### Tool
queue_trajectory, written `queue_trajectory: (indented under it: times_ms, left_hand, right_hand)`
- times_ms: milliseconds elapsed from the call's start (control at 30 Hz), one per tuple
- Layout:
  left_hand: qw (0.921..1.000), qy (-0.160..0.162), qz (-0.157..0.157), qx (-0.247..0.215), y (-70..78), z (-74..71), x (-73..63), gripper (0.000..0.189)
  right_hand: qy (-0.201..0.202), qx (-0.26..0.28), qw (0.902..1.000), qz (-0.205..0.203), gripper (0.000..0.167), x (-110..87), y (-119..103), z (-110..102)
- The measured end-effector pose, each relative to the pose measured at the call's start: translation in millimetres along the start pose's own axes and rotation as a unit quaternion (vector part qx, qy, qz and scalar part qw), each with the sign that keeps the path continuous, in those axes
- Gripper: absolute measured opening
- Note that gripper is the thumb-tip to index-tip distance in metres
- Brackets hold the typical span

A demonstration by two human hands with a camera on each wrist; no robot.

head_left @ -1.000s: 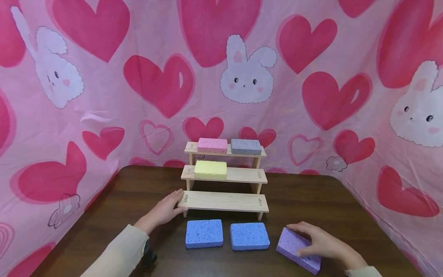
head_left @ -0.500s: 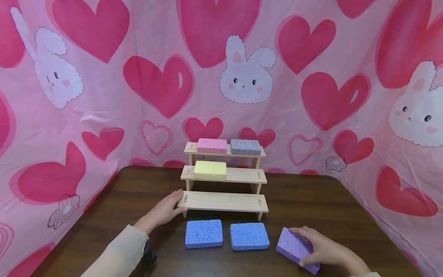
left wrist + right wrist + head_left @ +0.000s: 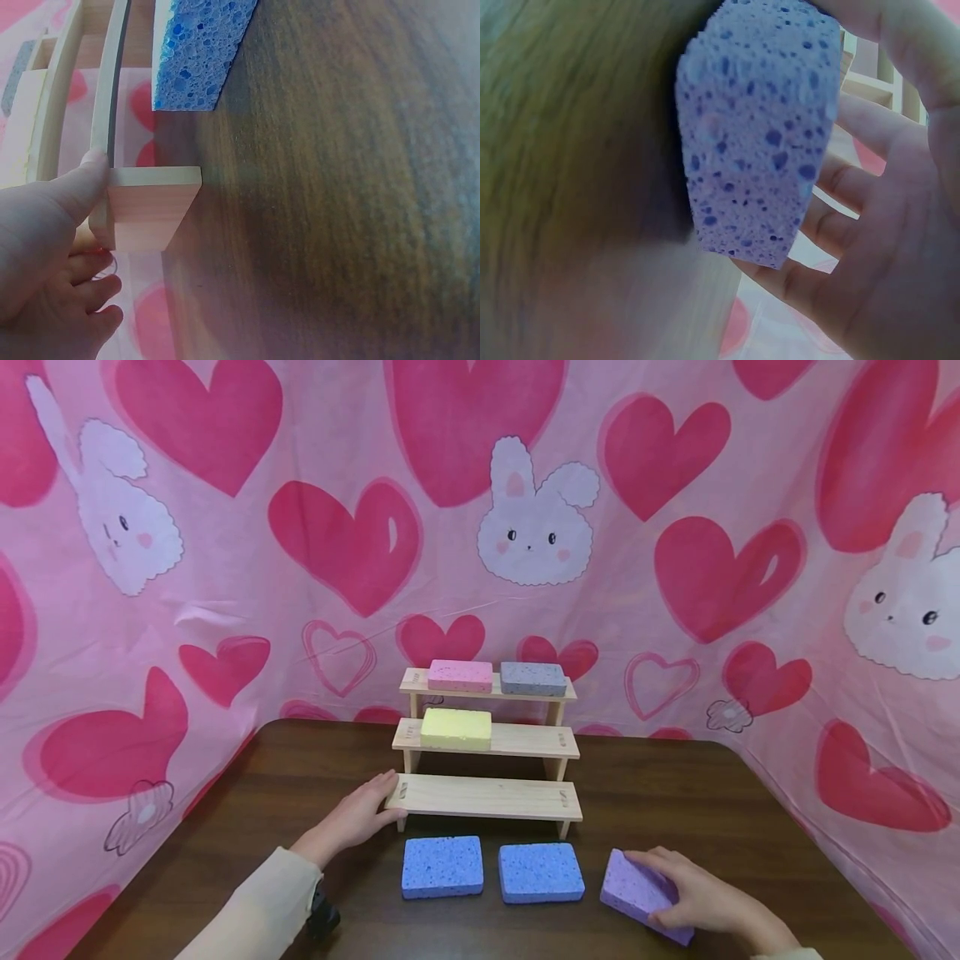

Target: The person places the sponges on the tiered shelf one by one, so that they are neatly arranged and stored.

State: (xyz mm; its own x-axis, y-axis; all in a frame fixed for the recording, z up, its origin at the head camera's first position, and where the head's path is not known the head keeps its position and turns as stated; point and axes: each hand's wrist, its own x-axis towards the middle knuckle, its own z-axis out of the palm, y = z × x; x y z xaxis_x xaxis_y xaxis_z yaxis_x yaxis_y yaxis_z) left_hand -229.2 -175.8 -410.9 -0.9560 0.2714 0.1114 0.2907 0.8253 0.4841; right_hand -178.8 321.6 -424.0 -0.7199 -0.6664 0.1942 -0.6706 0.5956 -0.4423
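Two blue sponges (image 3: 442,867) might get bumped if the purple sponge (image 3: 637,887), just right of them, swings their way. A loose pinch could let it slip, and a hard push could slide the rack (image 3: 483,795). The right hand (image 3: 697,893) grips the purple sponge, spread to its width. The left hand (image 3: 356,814) holds the rack's lowest left end, thumb in front.

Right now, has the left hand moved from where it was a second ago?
No: the left hand stays at the left end of the bottom wooden shelf.

Purple sponge (image 3: 757,150) apparently cut off above
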Motion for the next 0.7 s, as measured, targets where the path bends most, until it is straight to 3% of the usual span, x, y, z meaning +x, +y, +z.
queue_trajectory:
  times_ms: [133, 333, 567, 700]
  left_hand:
    - [1.0, -0.001, -0.002, -0.002, 0.3, 0.8, 0.1, 0.066]
    - [1.0, -0.001, -0.006, 0.0, -0.4, 2.3, 1.0, 0.066]
    - [1.0, -0.001, -0.007, 0.0, -0.2, 2.1, 0.6, 0.066]
    - [1.0, 0.001, -0.005, 0.001, -0.9, 2.3, 0.4, 0.066]
  right_hand:
    - [0.016, -0.024, 0.9996, -0.005, 0.071, 1.6, 0.4, 0.2]
    - [0.014, -0.045, 0.9983, 0.033, 0.069, 4.5, -3.7, -5.2]
    - [0.004, 0.0, 0.9955, 0.094, 0.068, 9.2, -8.7, -15.4]
    - [0.012, -0.006, 0.9957, 0.092, 0.068, 12.0, -9.0, -17.8]
